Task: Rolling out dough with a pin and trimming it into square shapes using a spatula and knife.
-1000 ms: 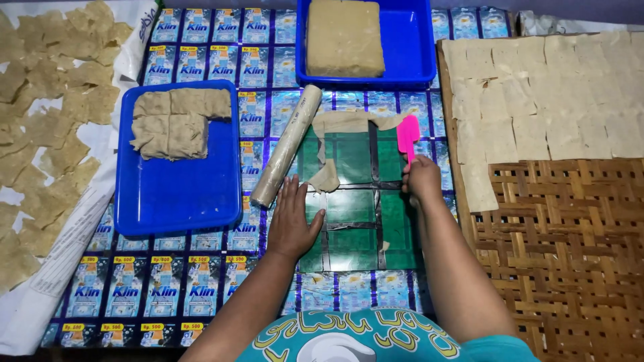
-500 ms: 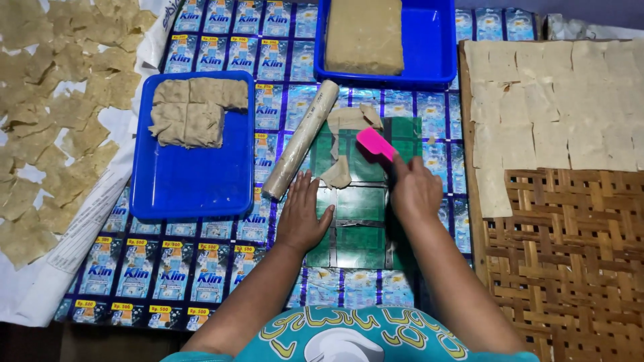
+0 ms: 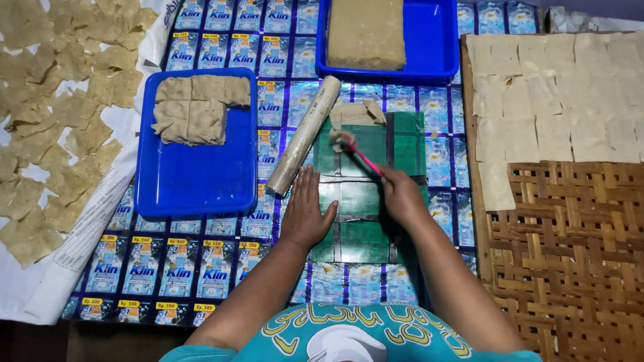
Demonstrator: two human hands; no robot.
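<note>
Fingers of left hand [image 3: 306, 213] lie spread flat; right hand [image 3: 401, 196] pinches pink scraper [image 3: 359, 153].

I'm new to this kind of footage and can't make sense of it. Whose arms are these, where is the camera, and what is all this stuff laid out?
There is no machine here. The camera sits on a person's head and looks down at their own two arms. The left hand lies flat on a green work board. The right hand holds a pink scraper, its tip at a scrap of tan dough. A rolling pin lies beside the board. One blue tray holds folded dough sheets, another blue tray a thick dough block. Cut squares cover a woven bamboo mat on the right.
</note>
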